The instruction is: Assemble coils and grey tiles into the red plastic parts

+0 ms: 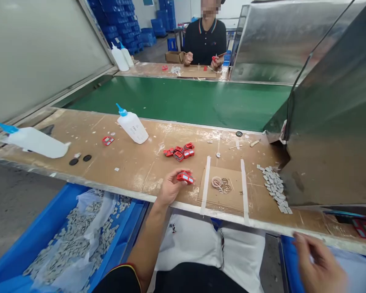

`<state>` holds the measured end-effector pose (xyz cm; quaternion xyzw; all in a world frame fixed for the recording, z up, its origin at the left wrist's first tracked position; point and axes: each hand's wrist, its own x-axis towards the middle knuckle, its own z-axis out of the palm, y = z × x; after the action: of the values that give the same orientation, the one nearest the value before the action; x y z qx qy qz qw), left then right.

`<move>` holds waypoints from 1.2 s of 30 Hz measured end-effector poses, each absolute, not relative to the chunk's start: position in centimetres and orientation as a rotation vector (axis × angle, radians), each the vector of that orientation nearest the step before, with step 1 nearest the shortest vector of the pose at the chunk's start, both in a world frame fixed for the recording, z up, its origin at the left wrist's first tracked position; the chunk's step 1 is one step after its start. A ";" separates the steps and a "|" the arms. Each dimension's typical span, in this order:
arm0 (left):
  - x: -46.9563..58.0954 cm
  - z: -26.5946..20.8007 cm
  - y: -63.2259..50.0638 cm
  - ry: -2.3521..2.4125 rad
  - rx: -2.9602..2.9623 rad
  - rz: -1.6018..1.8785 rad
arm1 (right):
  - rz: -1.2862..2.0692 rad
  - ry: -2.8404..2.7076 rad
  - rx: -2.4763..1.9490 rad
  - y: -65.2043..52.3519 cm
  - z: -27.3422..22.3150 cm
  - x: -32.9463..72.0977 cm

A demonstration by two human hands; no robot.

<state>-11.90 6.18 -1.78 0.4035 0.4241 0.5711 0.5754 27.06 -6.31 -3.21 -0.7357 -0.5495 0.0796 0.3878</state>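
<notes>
Left hand [169,189] clamped on red piece [186,178], right hand [320,264] grip unclear, print [134,127] on central bottle [131,131] illegible.

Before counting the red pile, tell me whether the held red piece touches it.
Apart: the head view shows brown tabletop between the held red piece and the red pile.

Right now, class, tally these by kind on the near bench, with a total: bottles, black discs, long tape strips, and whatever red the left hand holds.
Bottles: 2
Black discs: 3
Long tape strips: 2
Red piece in left hand: 1
Total: 8
</notes>
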 end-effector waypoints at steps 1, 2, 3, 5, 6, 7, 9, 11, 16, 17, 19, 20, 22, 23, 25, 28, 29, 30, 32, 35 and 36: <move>-11.4 -2.1 6.0 0.947 0.949 1.320 | 0.253 -1.482 -1.792 -5.7 -3.0 25.0; -10.8 -2.5 5.9 0.911 0.957 1.302 | 0.308 -1.540 -1.715 -4.8 -2.7 23.1; -10.3 -2.9 5.7 0.883 0.972 1.286 | 0.350 -1.576 -1.650 -3.7 -2.5 21.4; -9.5 -3.5 5.3 0.843 1.005 1.258 | 0.424 -1.632 -1.535 -1.3 -2.1 18.7; -9.1 -3.7 5.0 0.828 1.017 1.242 | 0.458 -1.670 -1.482 -0.2 -1.9 17.6; -8.9 -3.9 4.8 0.816 1.022 1.223 | 0.488 -1.710 -1.431 0.9 -1.7 16.6; -8.6 -4.1 4.4 0.826 1.016 1.171 | 0.534 -1.785 -1.341 2.7 -1.6 15.1; -8.5 -4.0 4.1 0.881 1.011 1.112 | 0.562 -1.841 -1.287 3.9 -1.5 13.8; -8.5 -3.9 3.5 0.966 1.046 1.018 | 0.455 -1.945 -1.242 5.6 -1.4 11.8; -8.5 -4.0 3.4 0.972 1.056 1.013 | 0.405 -1.953 -1.250 5.8 -1.3 11.6; -8.4 -4.0 3.3 0.989 1.071 1.010 | 0.333 -1.936 -1.274 6.3 -1.2 11.3; -8.4 -4.0 3.3 0.997 1.075 1.006 | 0.326 -1.910 -1.283 6.4 -1.3 11.2; -8.4 -4.0 3.2 1.008 1.082 0.988 | 0.369 -1.834 -1.290 6.6 -1.4 11.3; -8.4 -3.9 3.2 1.015 1.087 0.974 | 0.400 -1.786 -1.295 6.7 -1.6 11.3; -8.3 -3.8 3.1 1.034 1.108 0.946 | 0.451 -1.686 -1.315 6.5 -2.1 11.4; -8.2 -3.7 3.1 1.070 1.144 0.927 | 0.497 -1.569 -1.337 6.2 -2.8 11.3; -8.1 -3.7 3.1 1.080 1.154 0.924 | 0.518 -1.540 -1.336 6.1 -2.9 11.2; -8.1 -3.7 3.1 1.089 1.165 0.920 | 0.543 -1.510 -1.333 6.1 -3.1 11.2; -8.0 -3.7 3.1 1.106 1.198 0.917 | 0.600 -1.436 -1.320 6.0 -3.2 11.2; -7.9 -3.8 3.2 1.126 1.247 0.913 | 0.679 -1.299 -1.277 5.6 -2.8 11.4; -7.9 -3.8 3.2 1.128 1.254 0.912 | 0.687 -1.259 -1.258 5.3 -2.6 11.5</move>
<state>-7.91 3.20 -3.76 0.5352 0.4815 0.3891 0.5747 11.50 5.34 -2.61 -0.5380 -0.5382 0.2938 0.5784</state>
